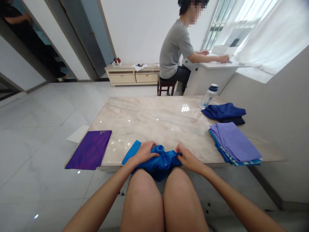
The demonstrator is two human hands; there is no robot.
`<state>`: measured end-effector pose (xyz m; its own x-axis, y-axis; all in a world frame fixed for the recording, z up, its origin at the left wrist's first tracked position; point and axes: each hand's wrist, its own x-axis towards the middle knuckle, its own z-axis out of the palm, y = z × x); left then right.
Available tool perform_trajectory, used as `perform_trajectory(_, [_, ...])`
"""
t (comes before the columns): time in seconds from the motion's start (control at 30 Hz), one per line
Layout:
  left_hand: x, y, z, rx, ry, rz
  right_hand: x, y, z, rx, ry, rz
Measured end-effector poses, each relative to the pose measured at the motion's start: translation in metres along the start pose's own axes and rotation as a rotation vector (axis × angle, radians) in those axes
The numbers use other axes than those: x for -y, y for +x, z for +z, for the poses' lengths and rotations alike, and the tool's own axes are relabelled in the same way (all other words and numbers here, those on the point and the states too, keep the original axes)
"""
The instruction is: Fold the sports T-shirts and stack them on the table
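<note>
Marble table (149, 119); folded clothes (233, 141); water bottle (209, 96)

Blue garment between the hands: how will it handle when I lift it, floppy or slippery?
Probably very floppy: the blue garment bunches into soft folds between the left hand and right hand, drooping over the edge of the polished marble tabletop. Its sheen suggests slick, light synthetic fabric, so it may slide easily.

Water bottle (209, 96) beside folded navy cloth (223, 111) (purple cloth (89, 150) far left)
</note>
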<state>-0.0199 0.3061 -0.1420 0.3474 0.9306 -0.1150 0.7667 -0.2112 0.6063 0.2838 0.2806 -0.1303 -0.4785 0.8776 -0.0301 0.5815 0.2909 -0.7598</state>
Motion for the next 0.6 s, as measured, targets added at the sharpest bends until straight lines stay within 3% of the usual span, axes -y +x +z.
perform_trajectory(0.17, [0.006, -0.018, -0.024, 0.038, -0.075, 0.040, 0.004, 0.006, -0.003, -0.078, 0.083, 0.022])
perform_trajectory(0.33, [0.001, -0.063, -0.082, -0.088, -0.107, -0.035, 0.037, 0.006, -0.035, -0.157, -0.076, -0.060])
perform_trajectory(0.47, [-0.031, -0.111, -0.155, -0.289, -0.050, -0.021, 0.102, -0.004, -0.091, -0.296, -0.231, -0.190])
perform_trajectory(0.6, [-0.093, -0.168, -0.238, -0.491, 0.025, -0.016, 0.194, -0.024, -0.158, -0.486, -0.332, -0.346])
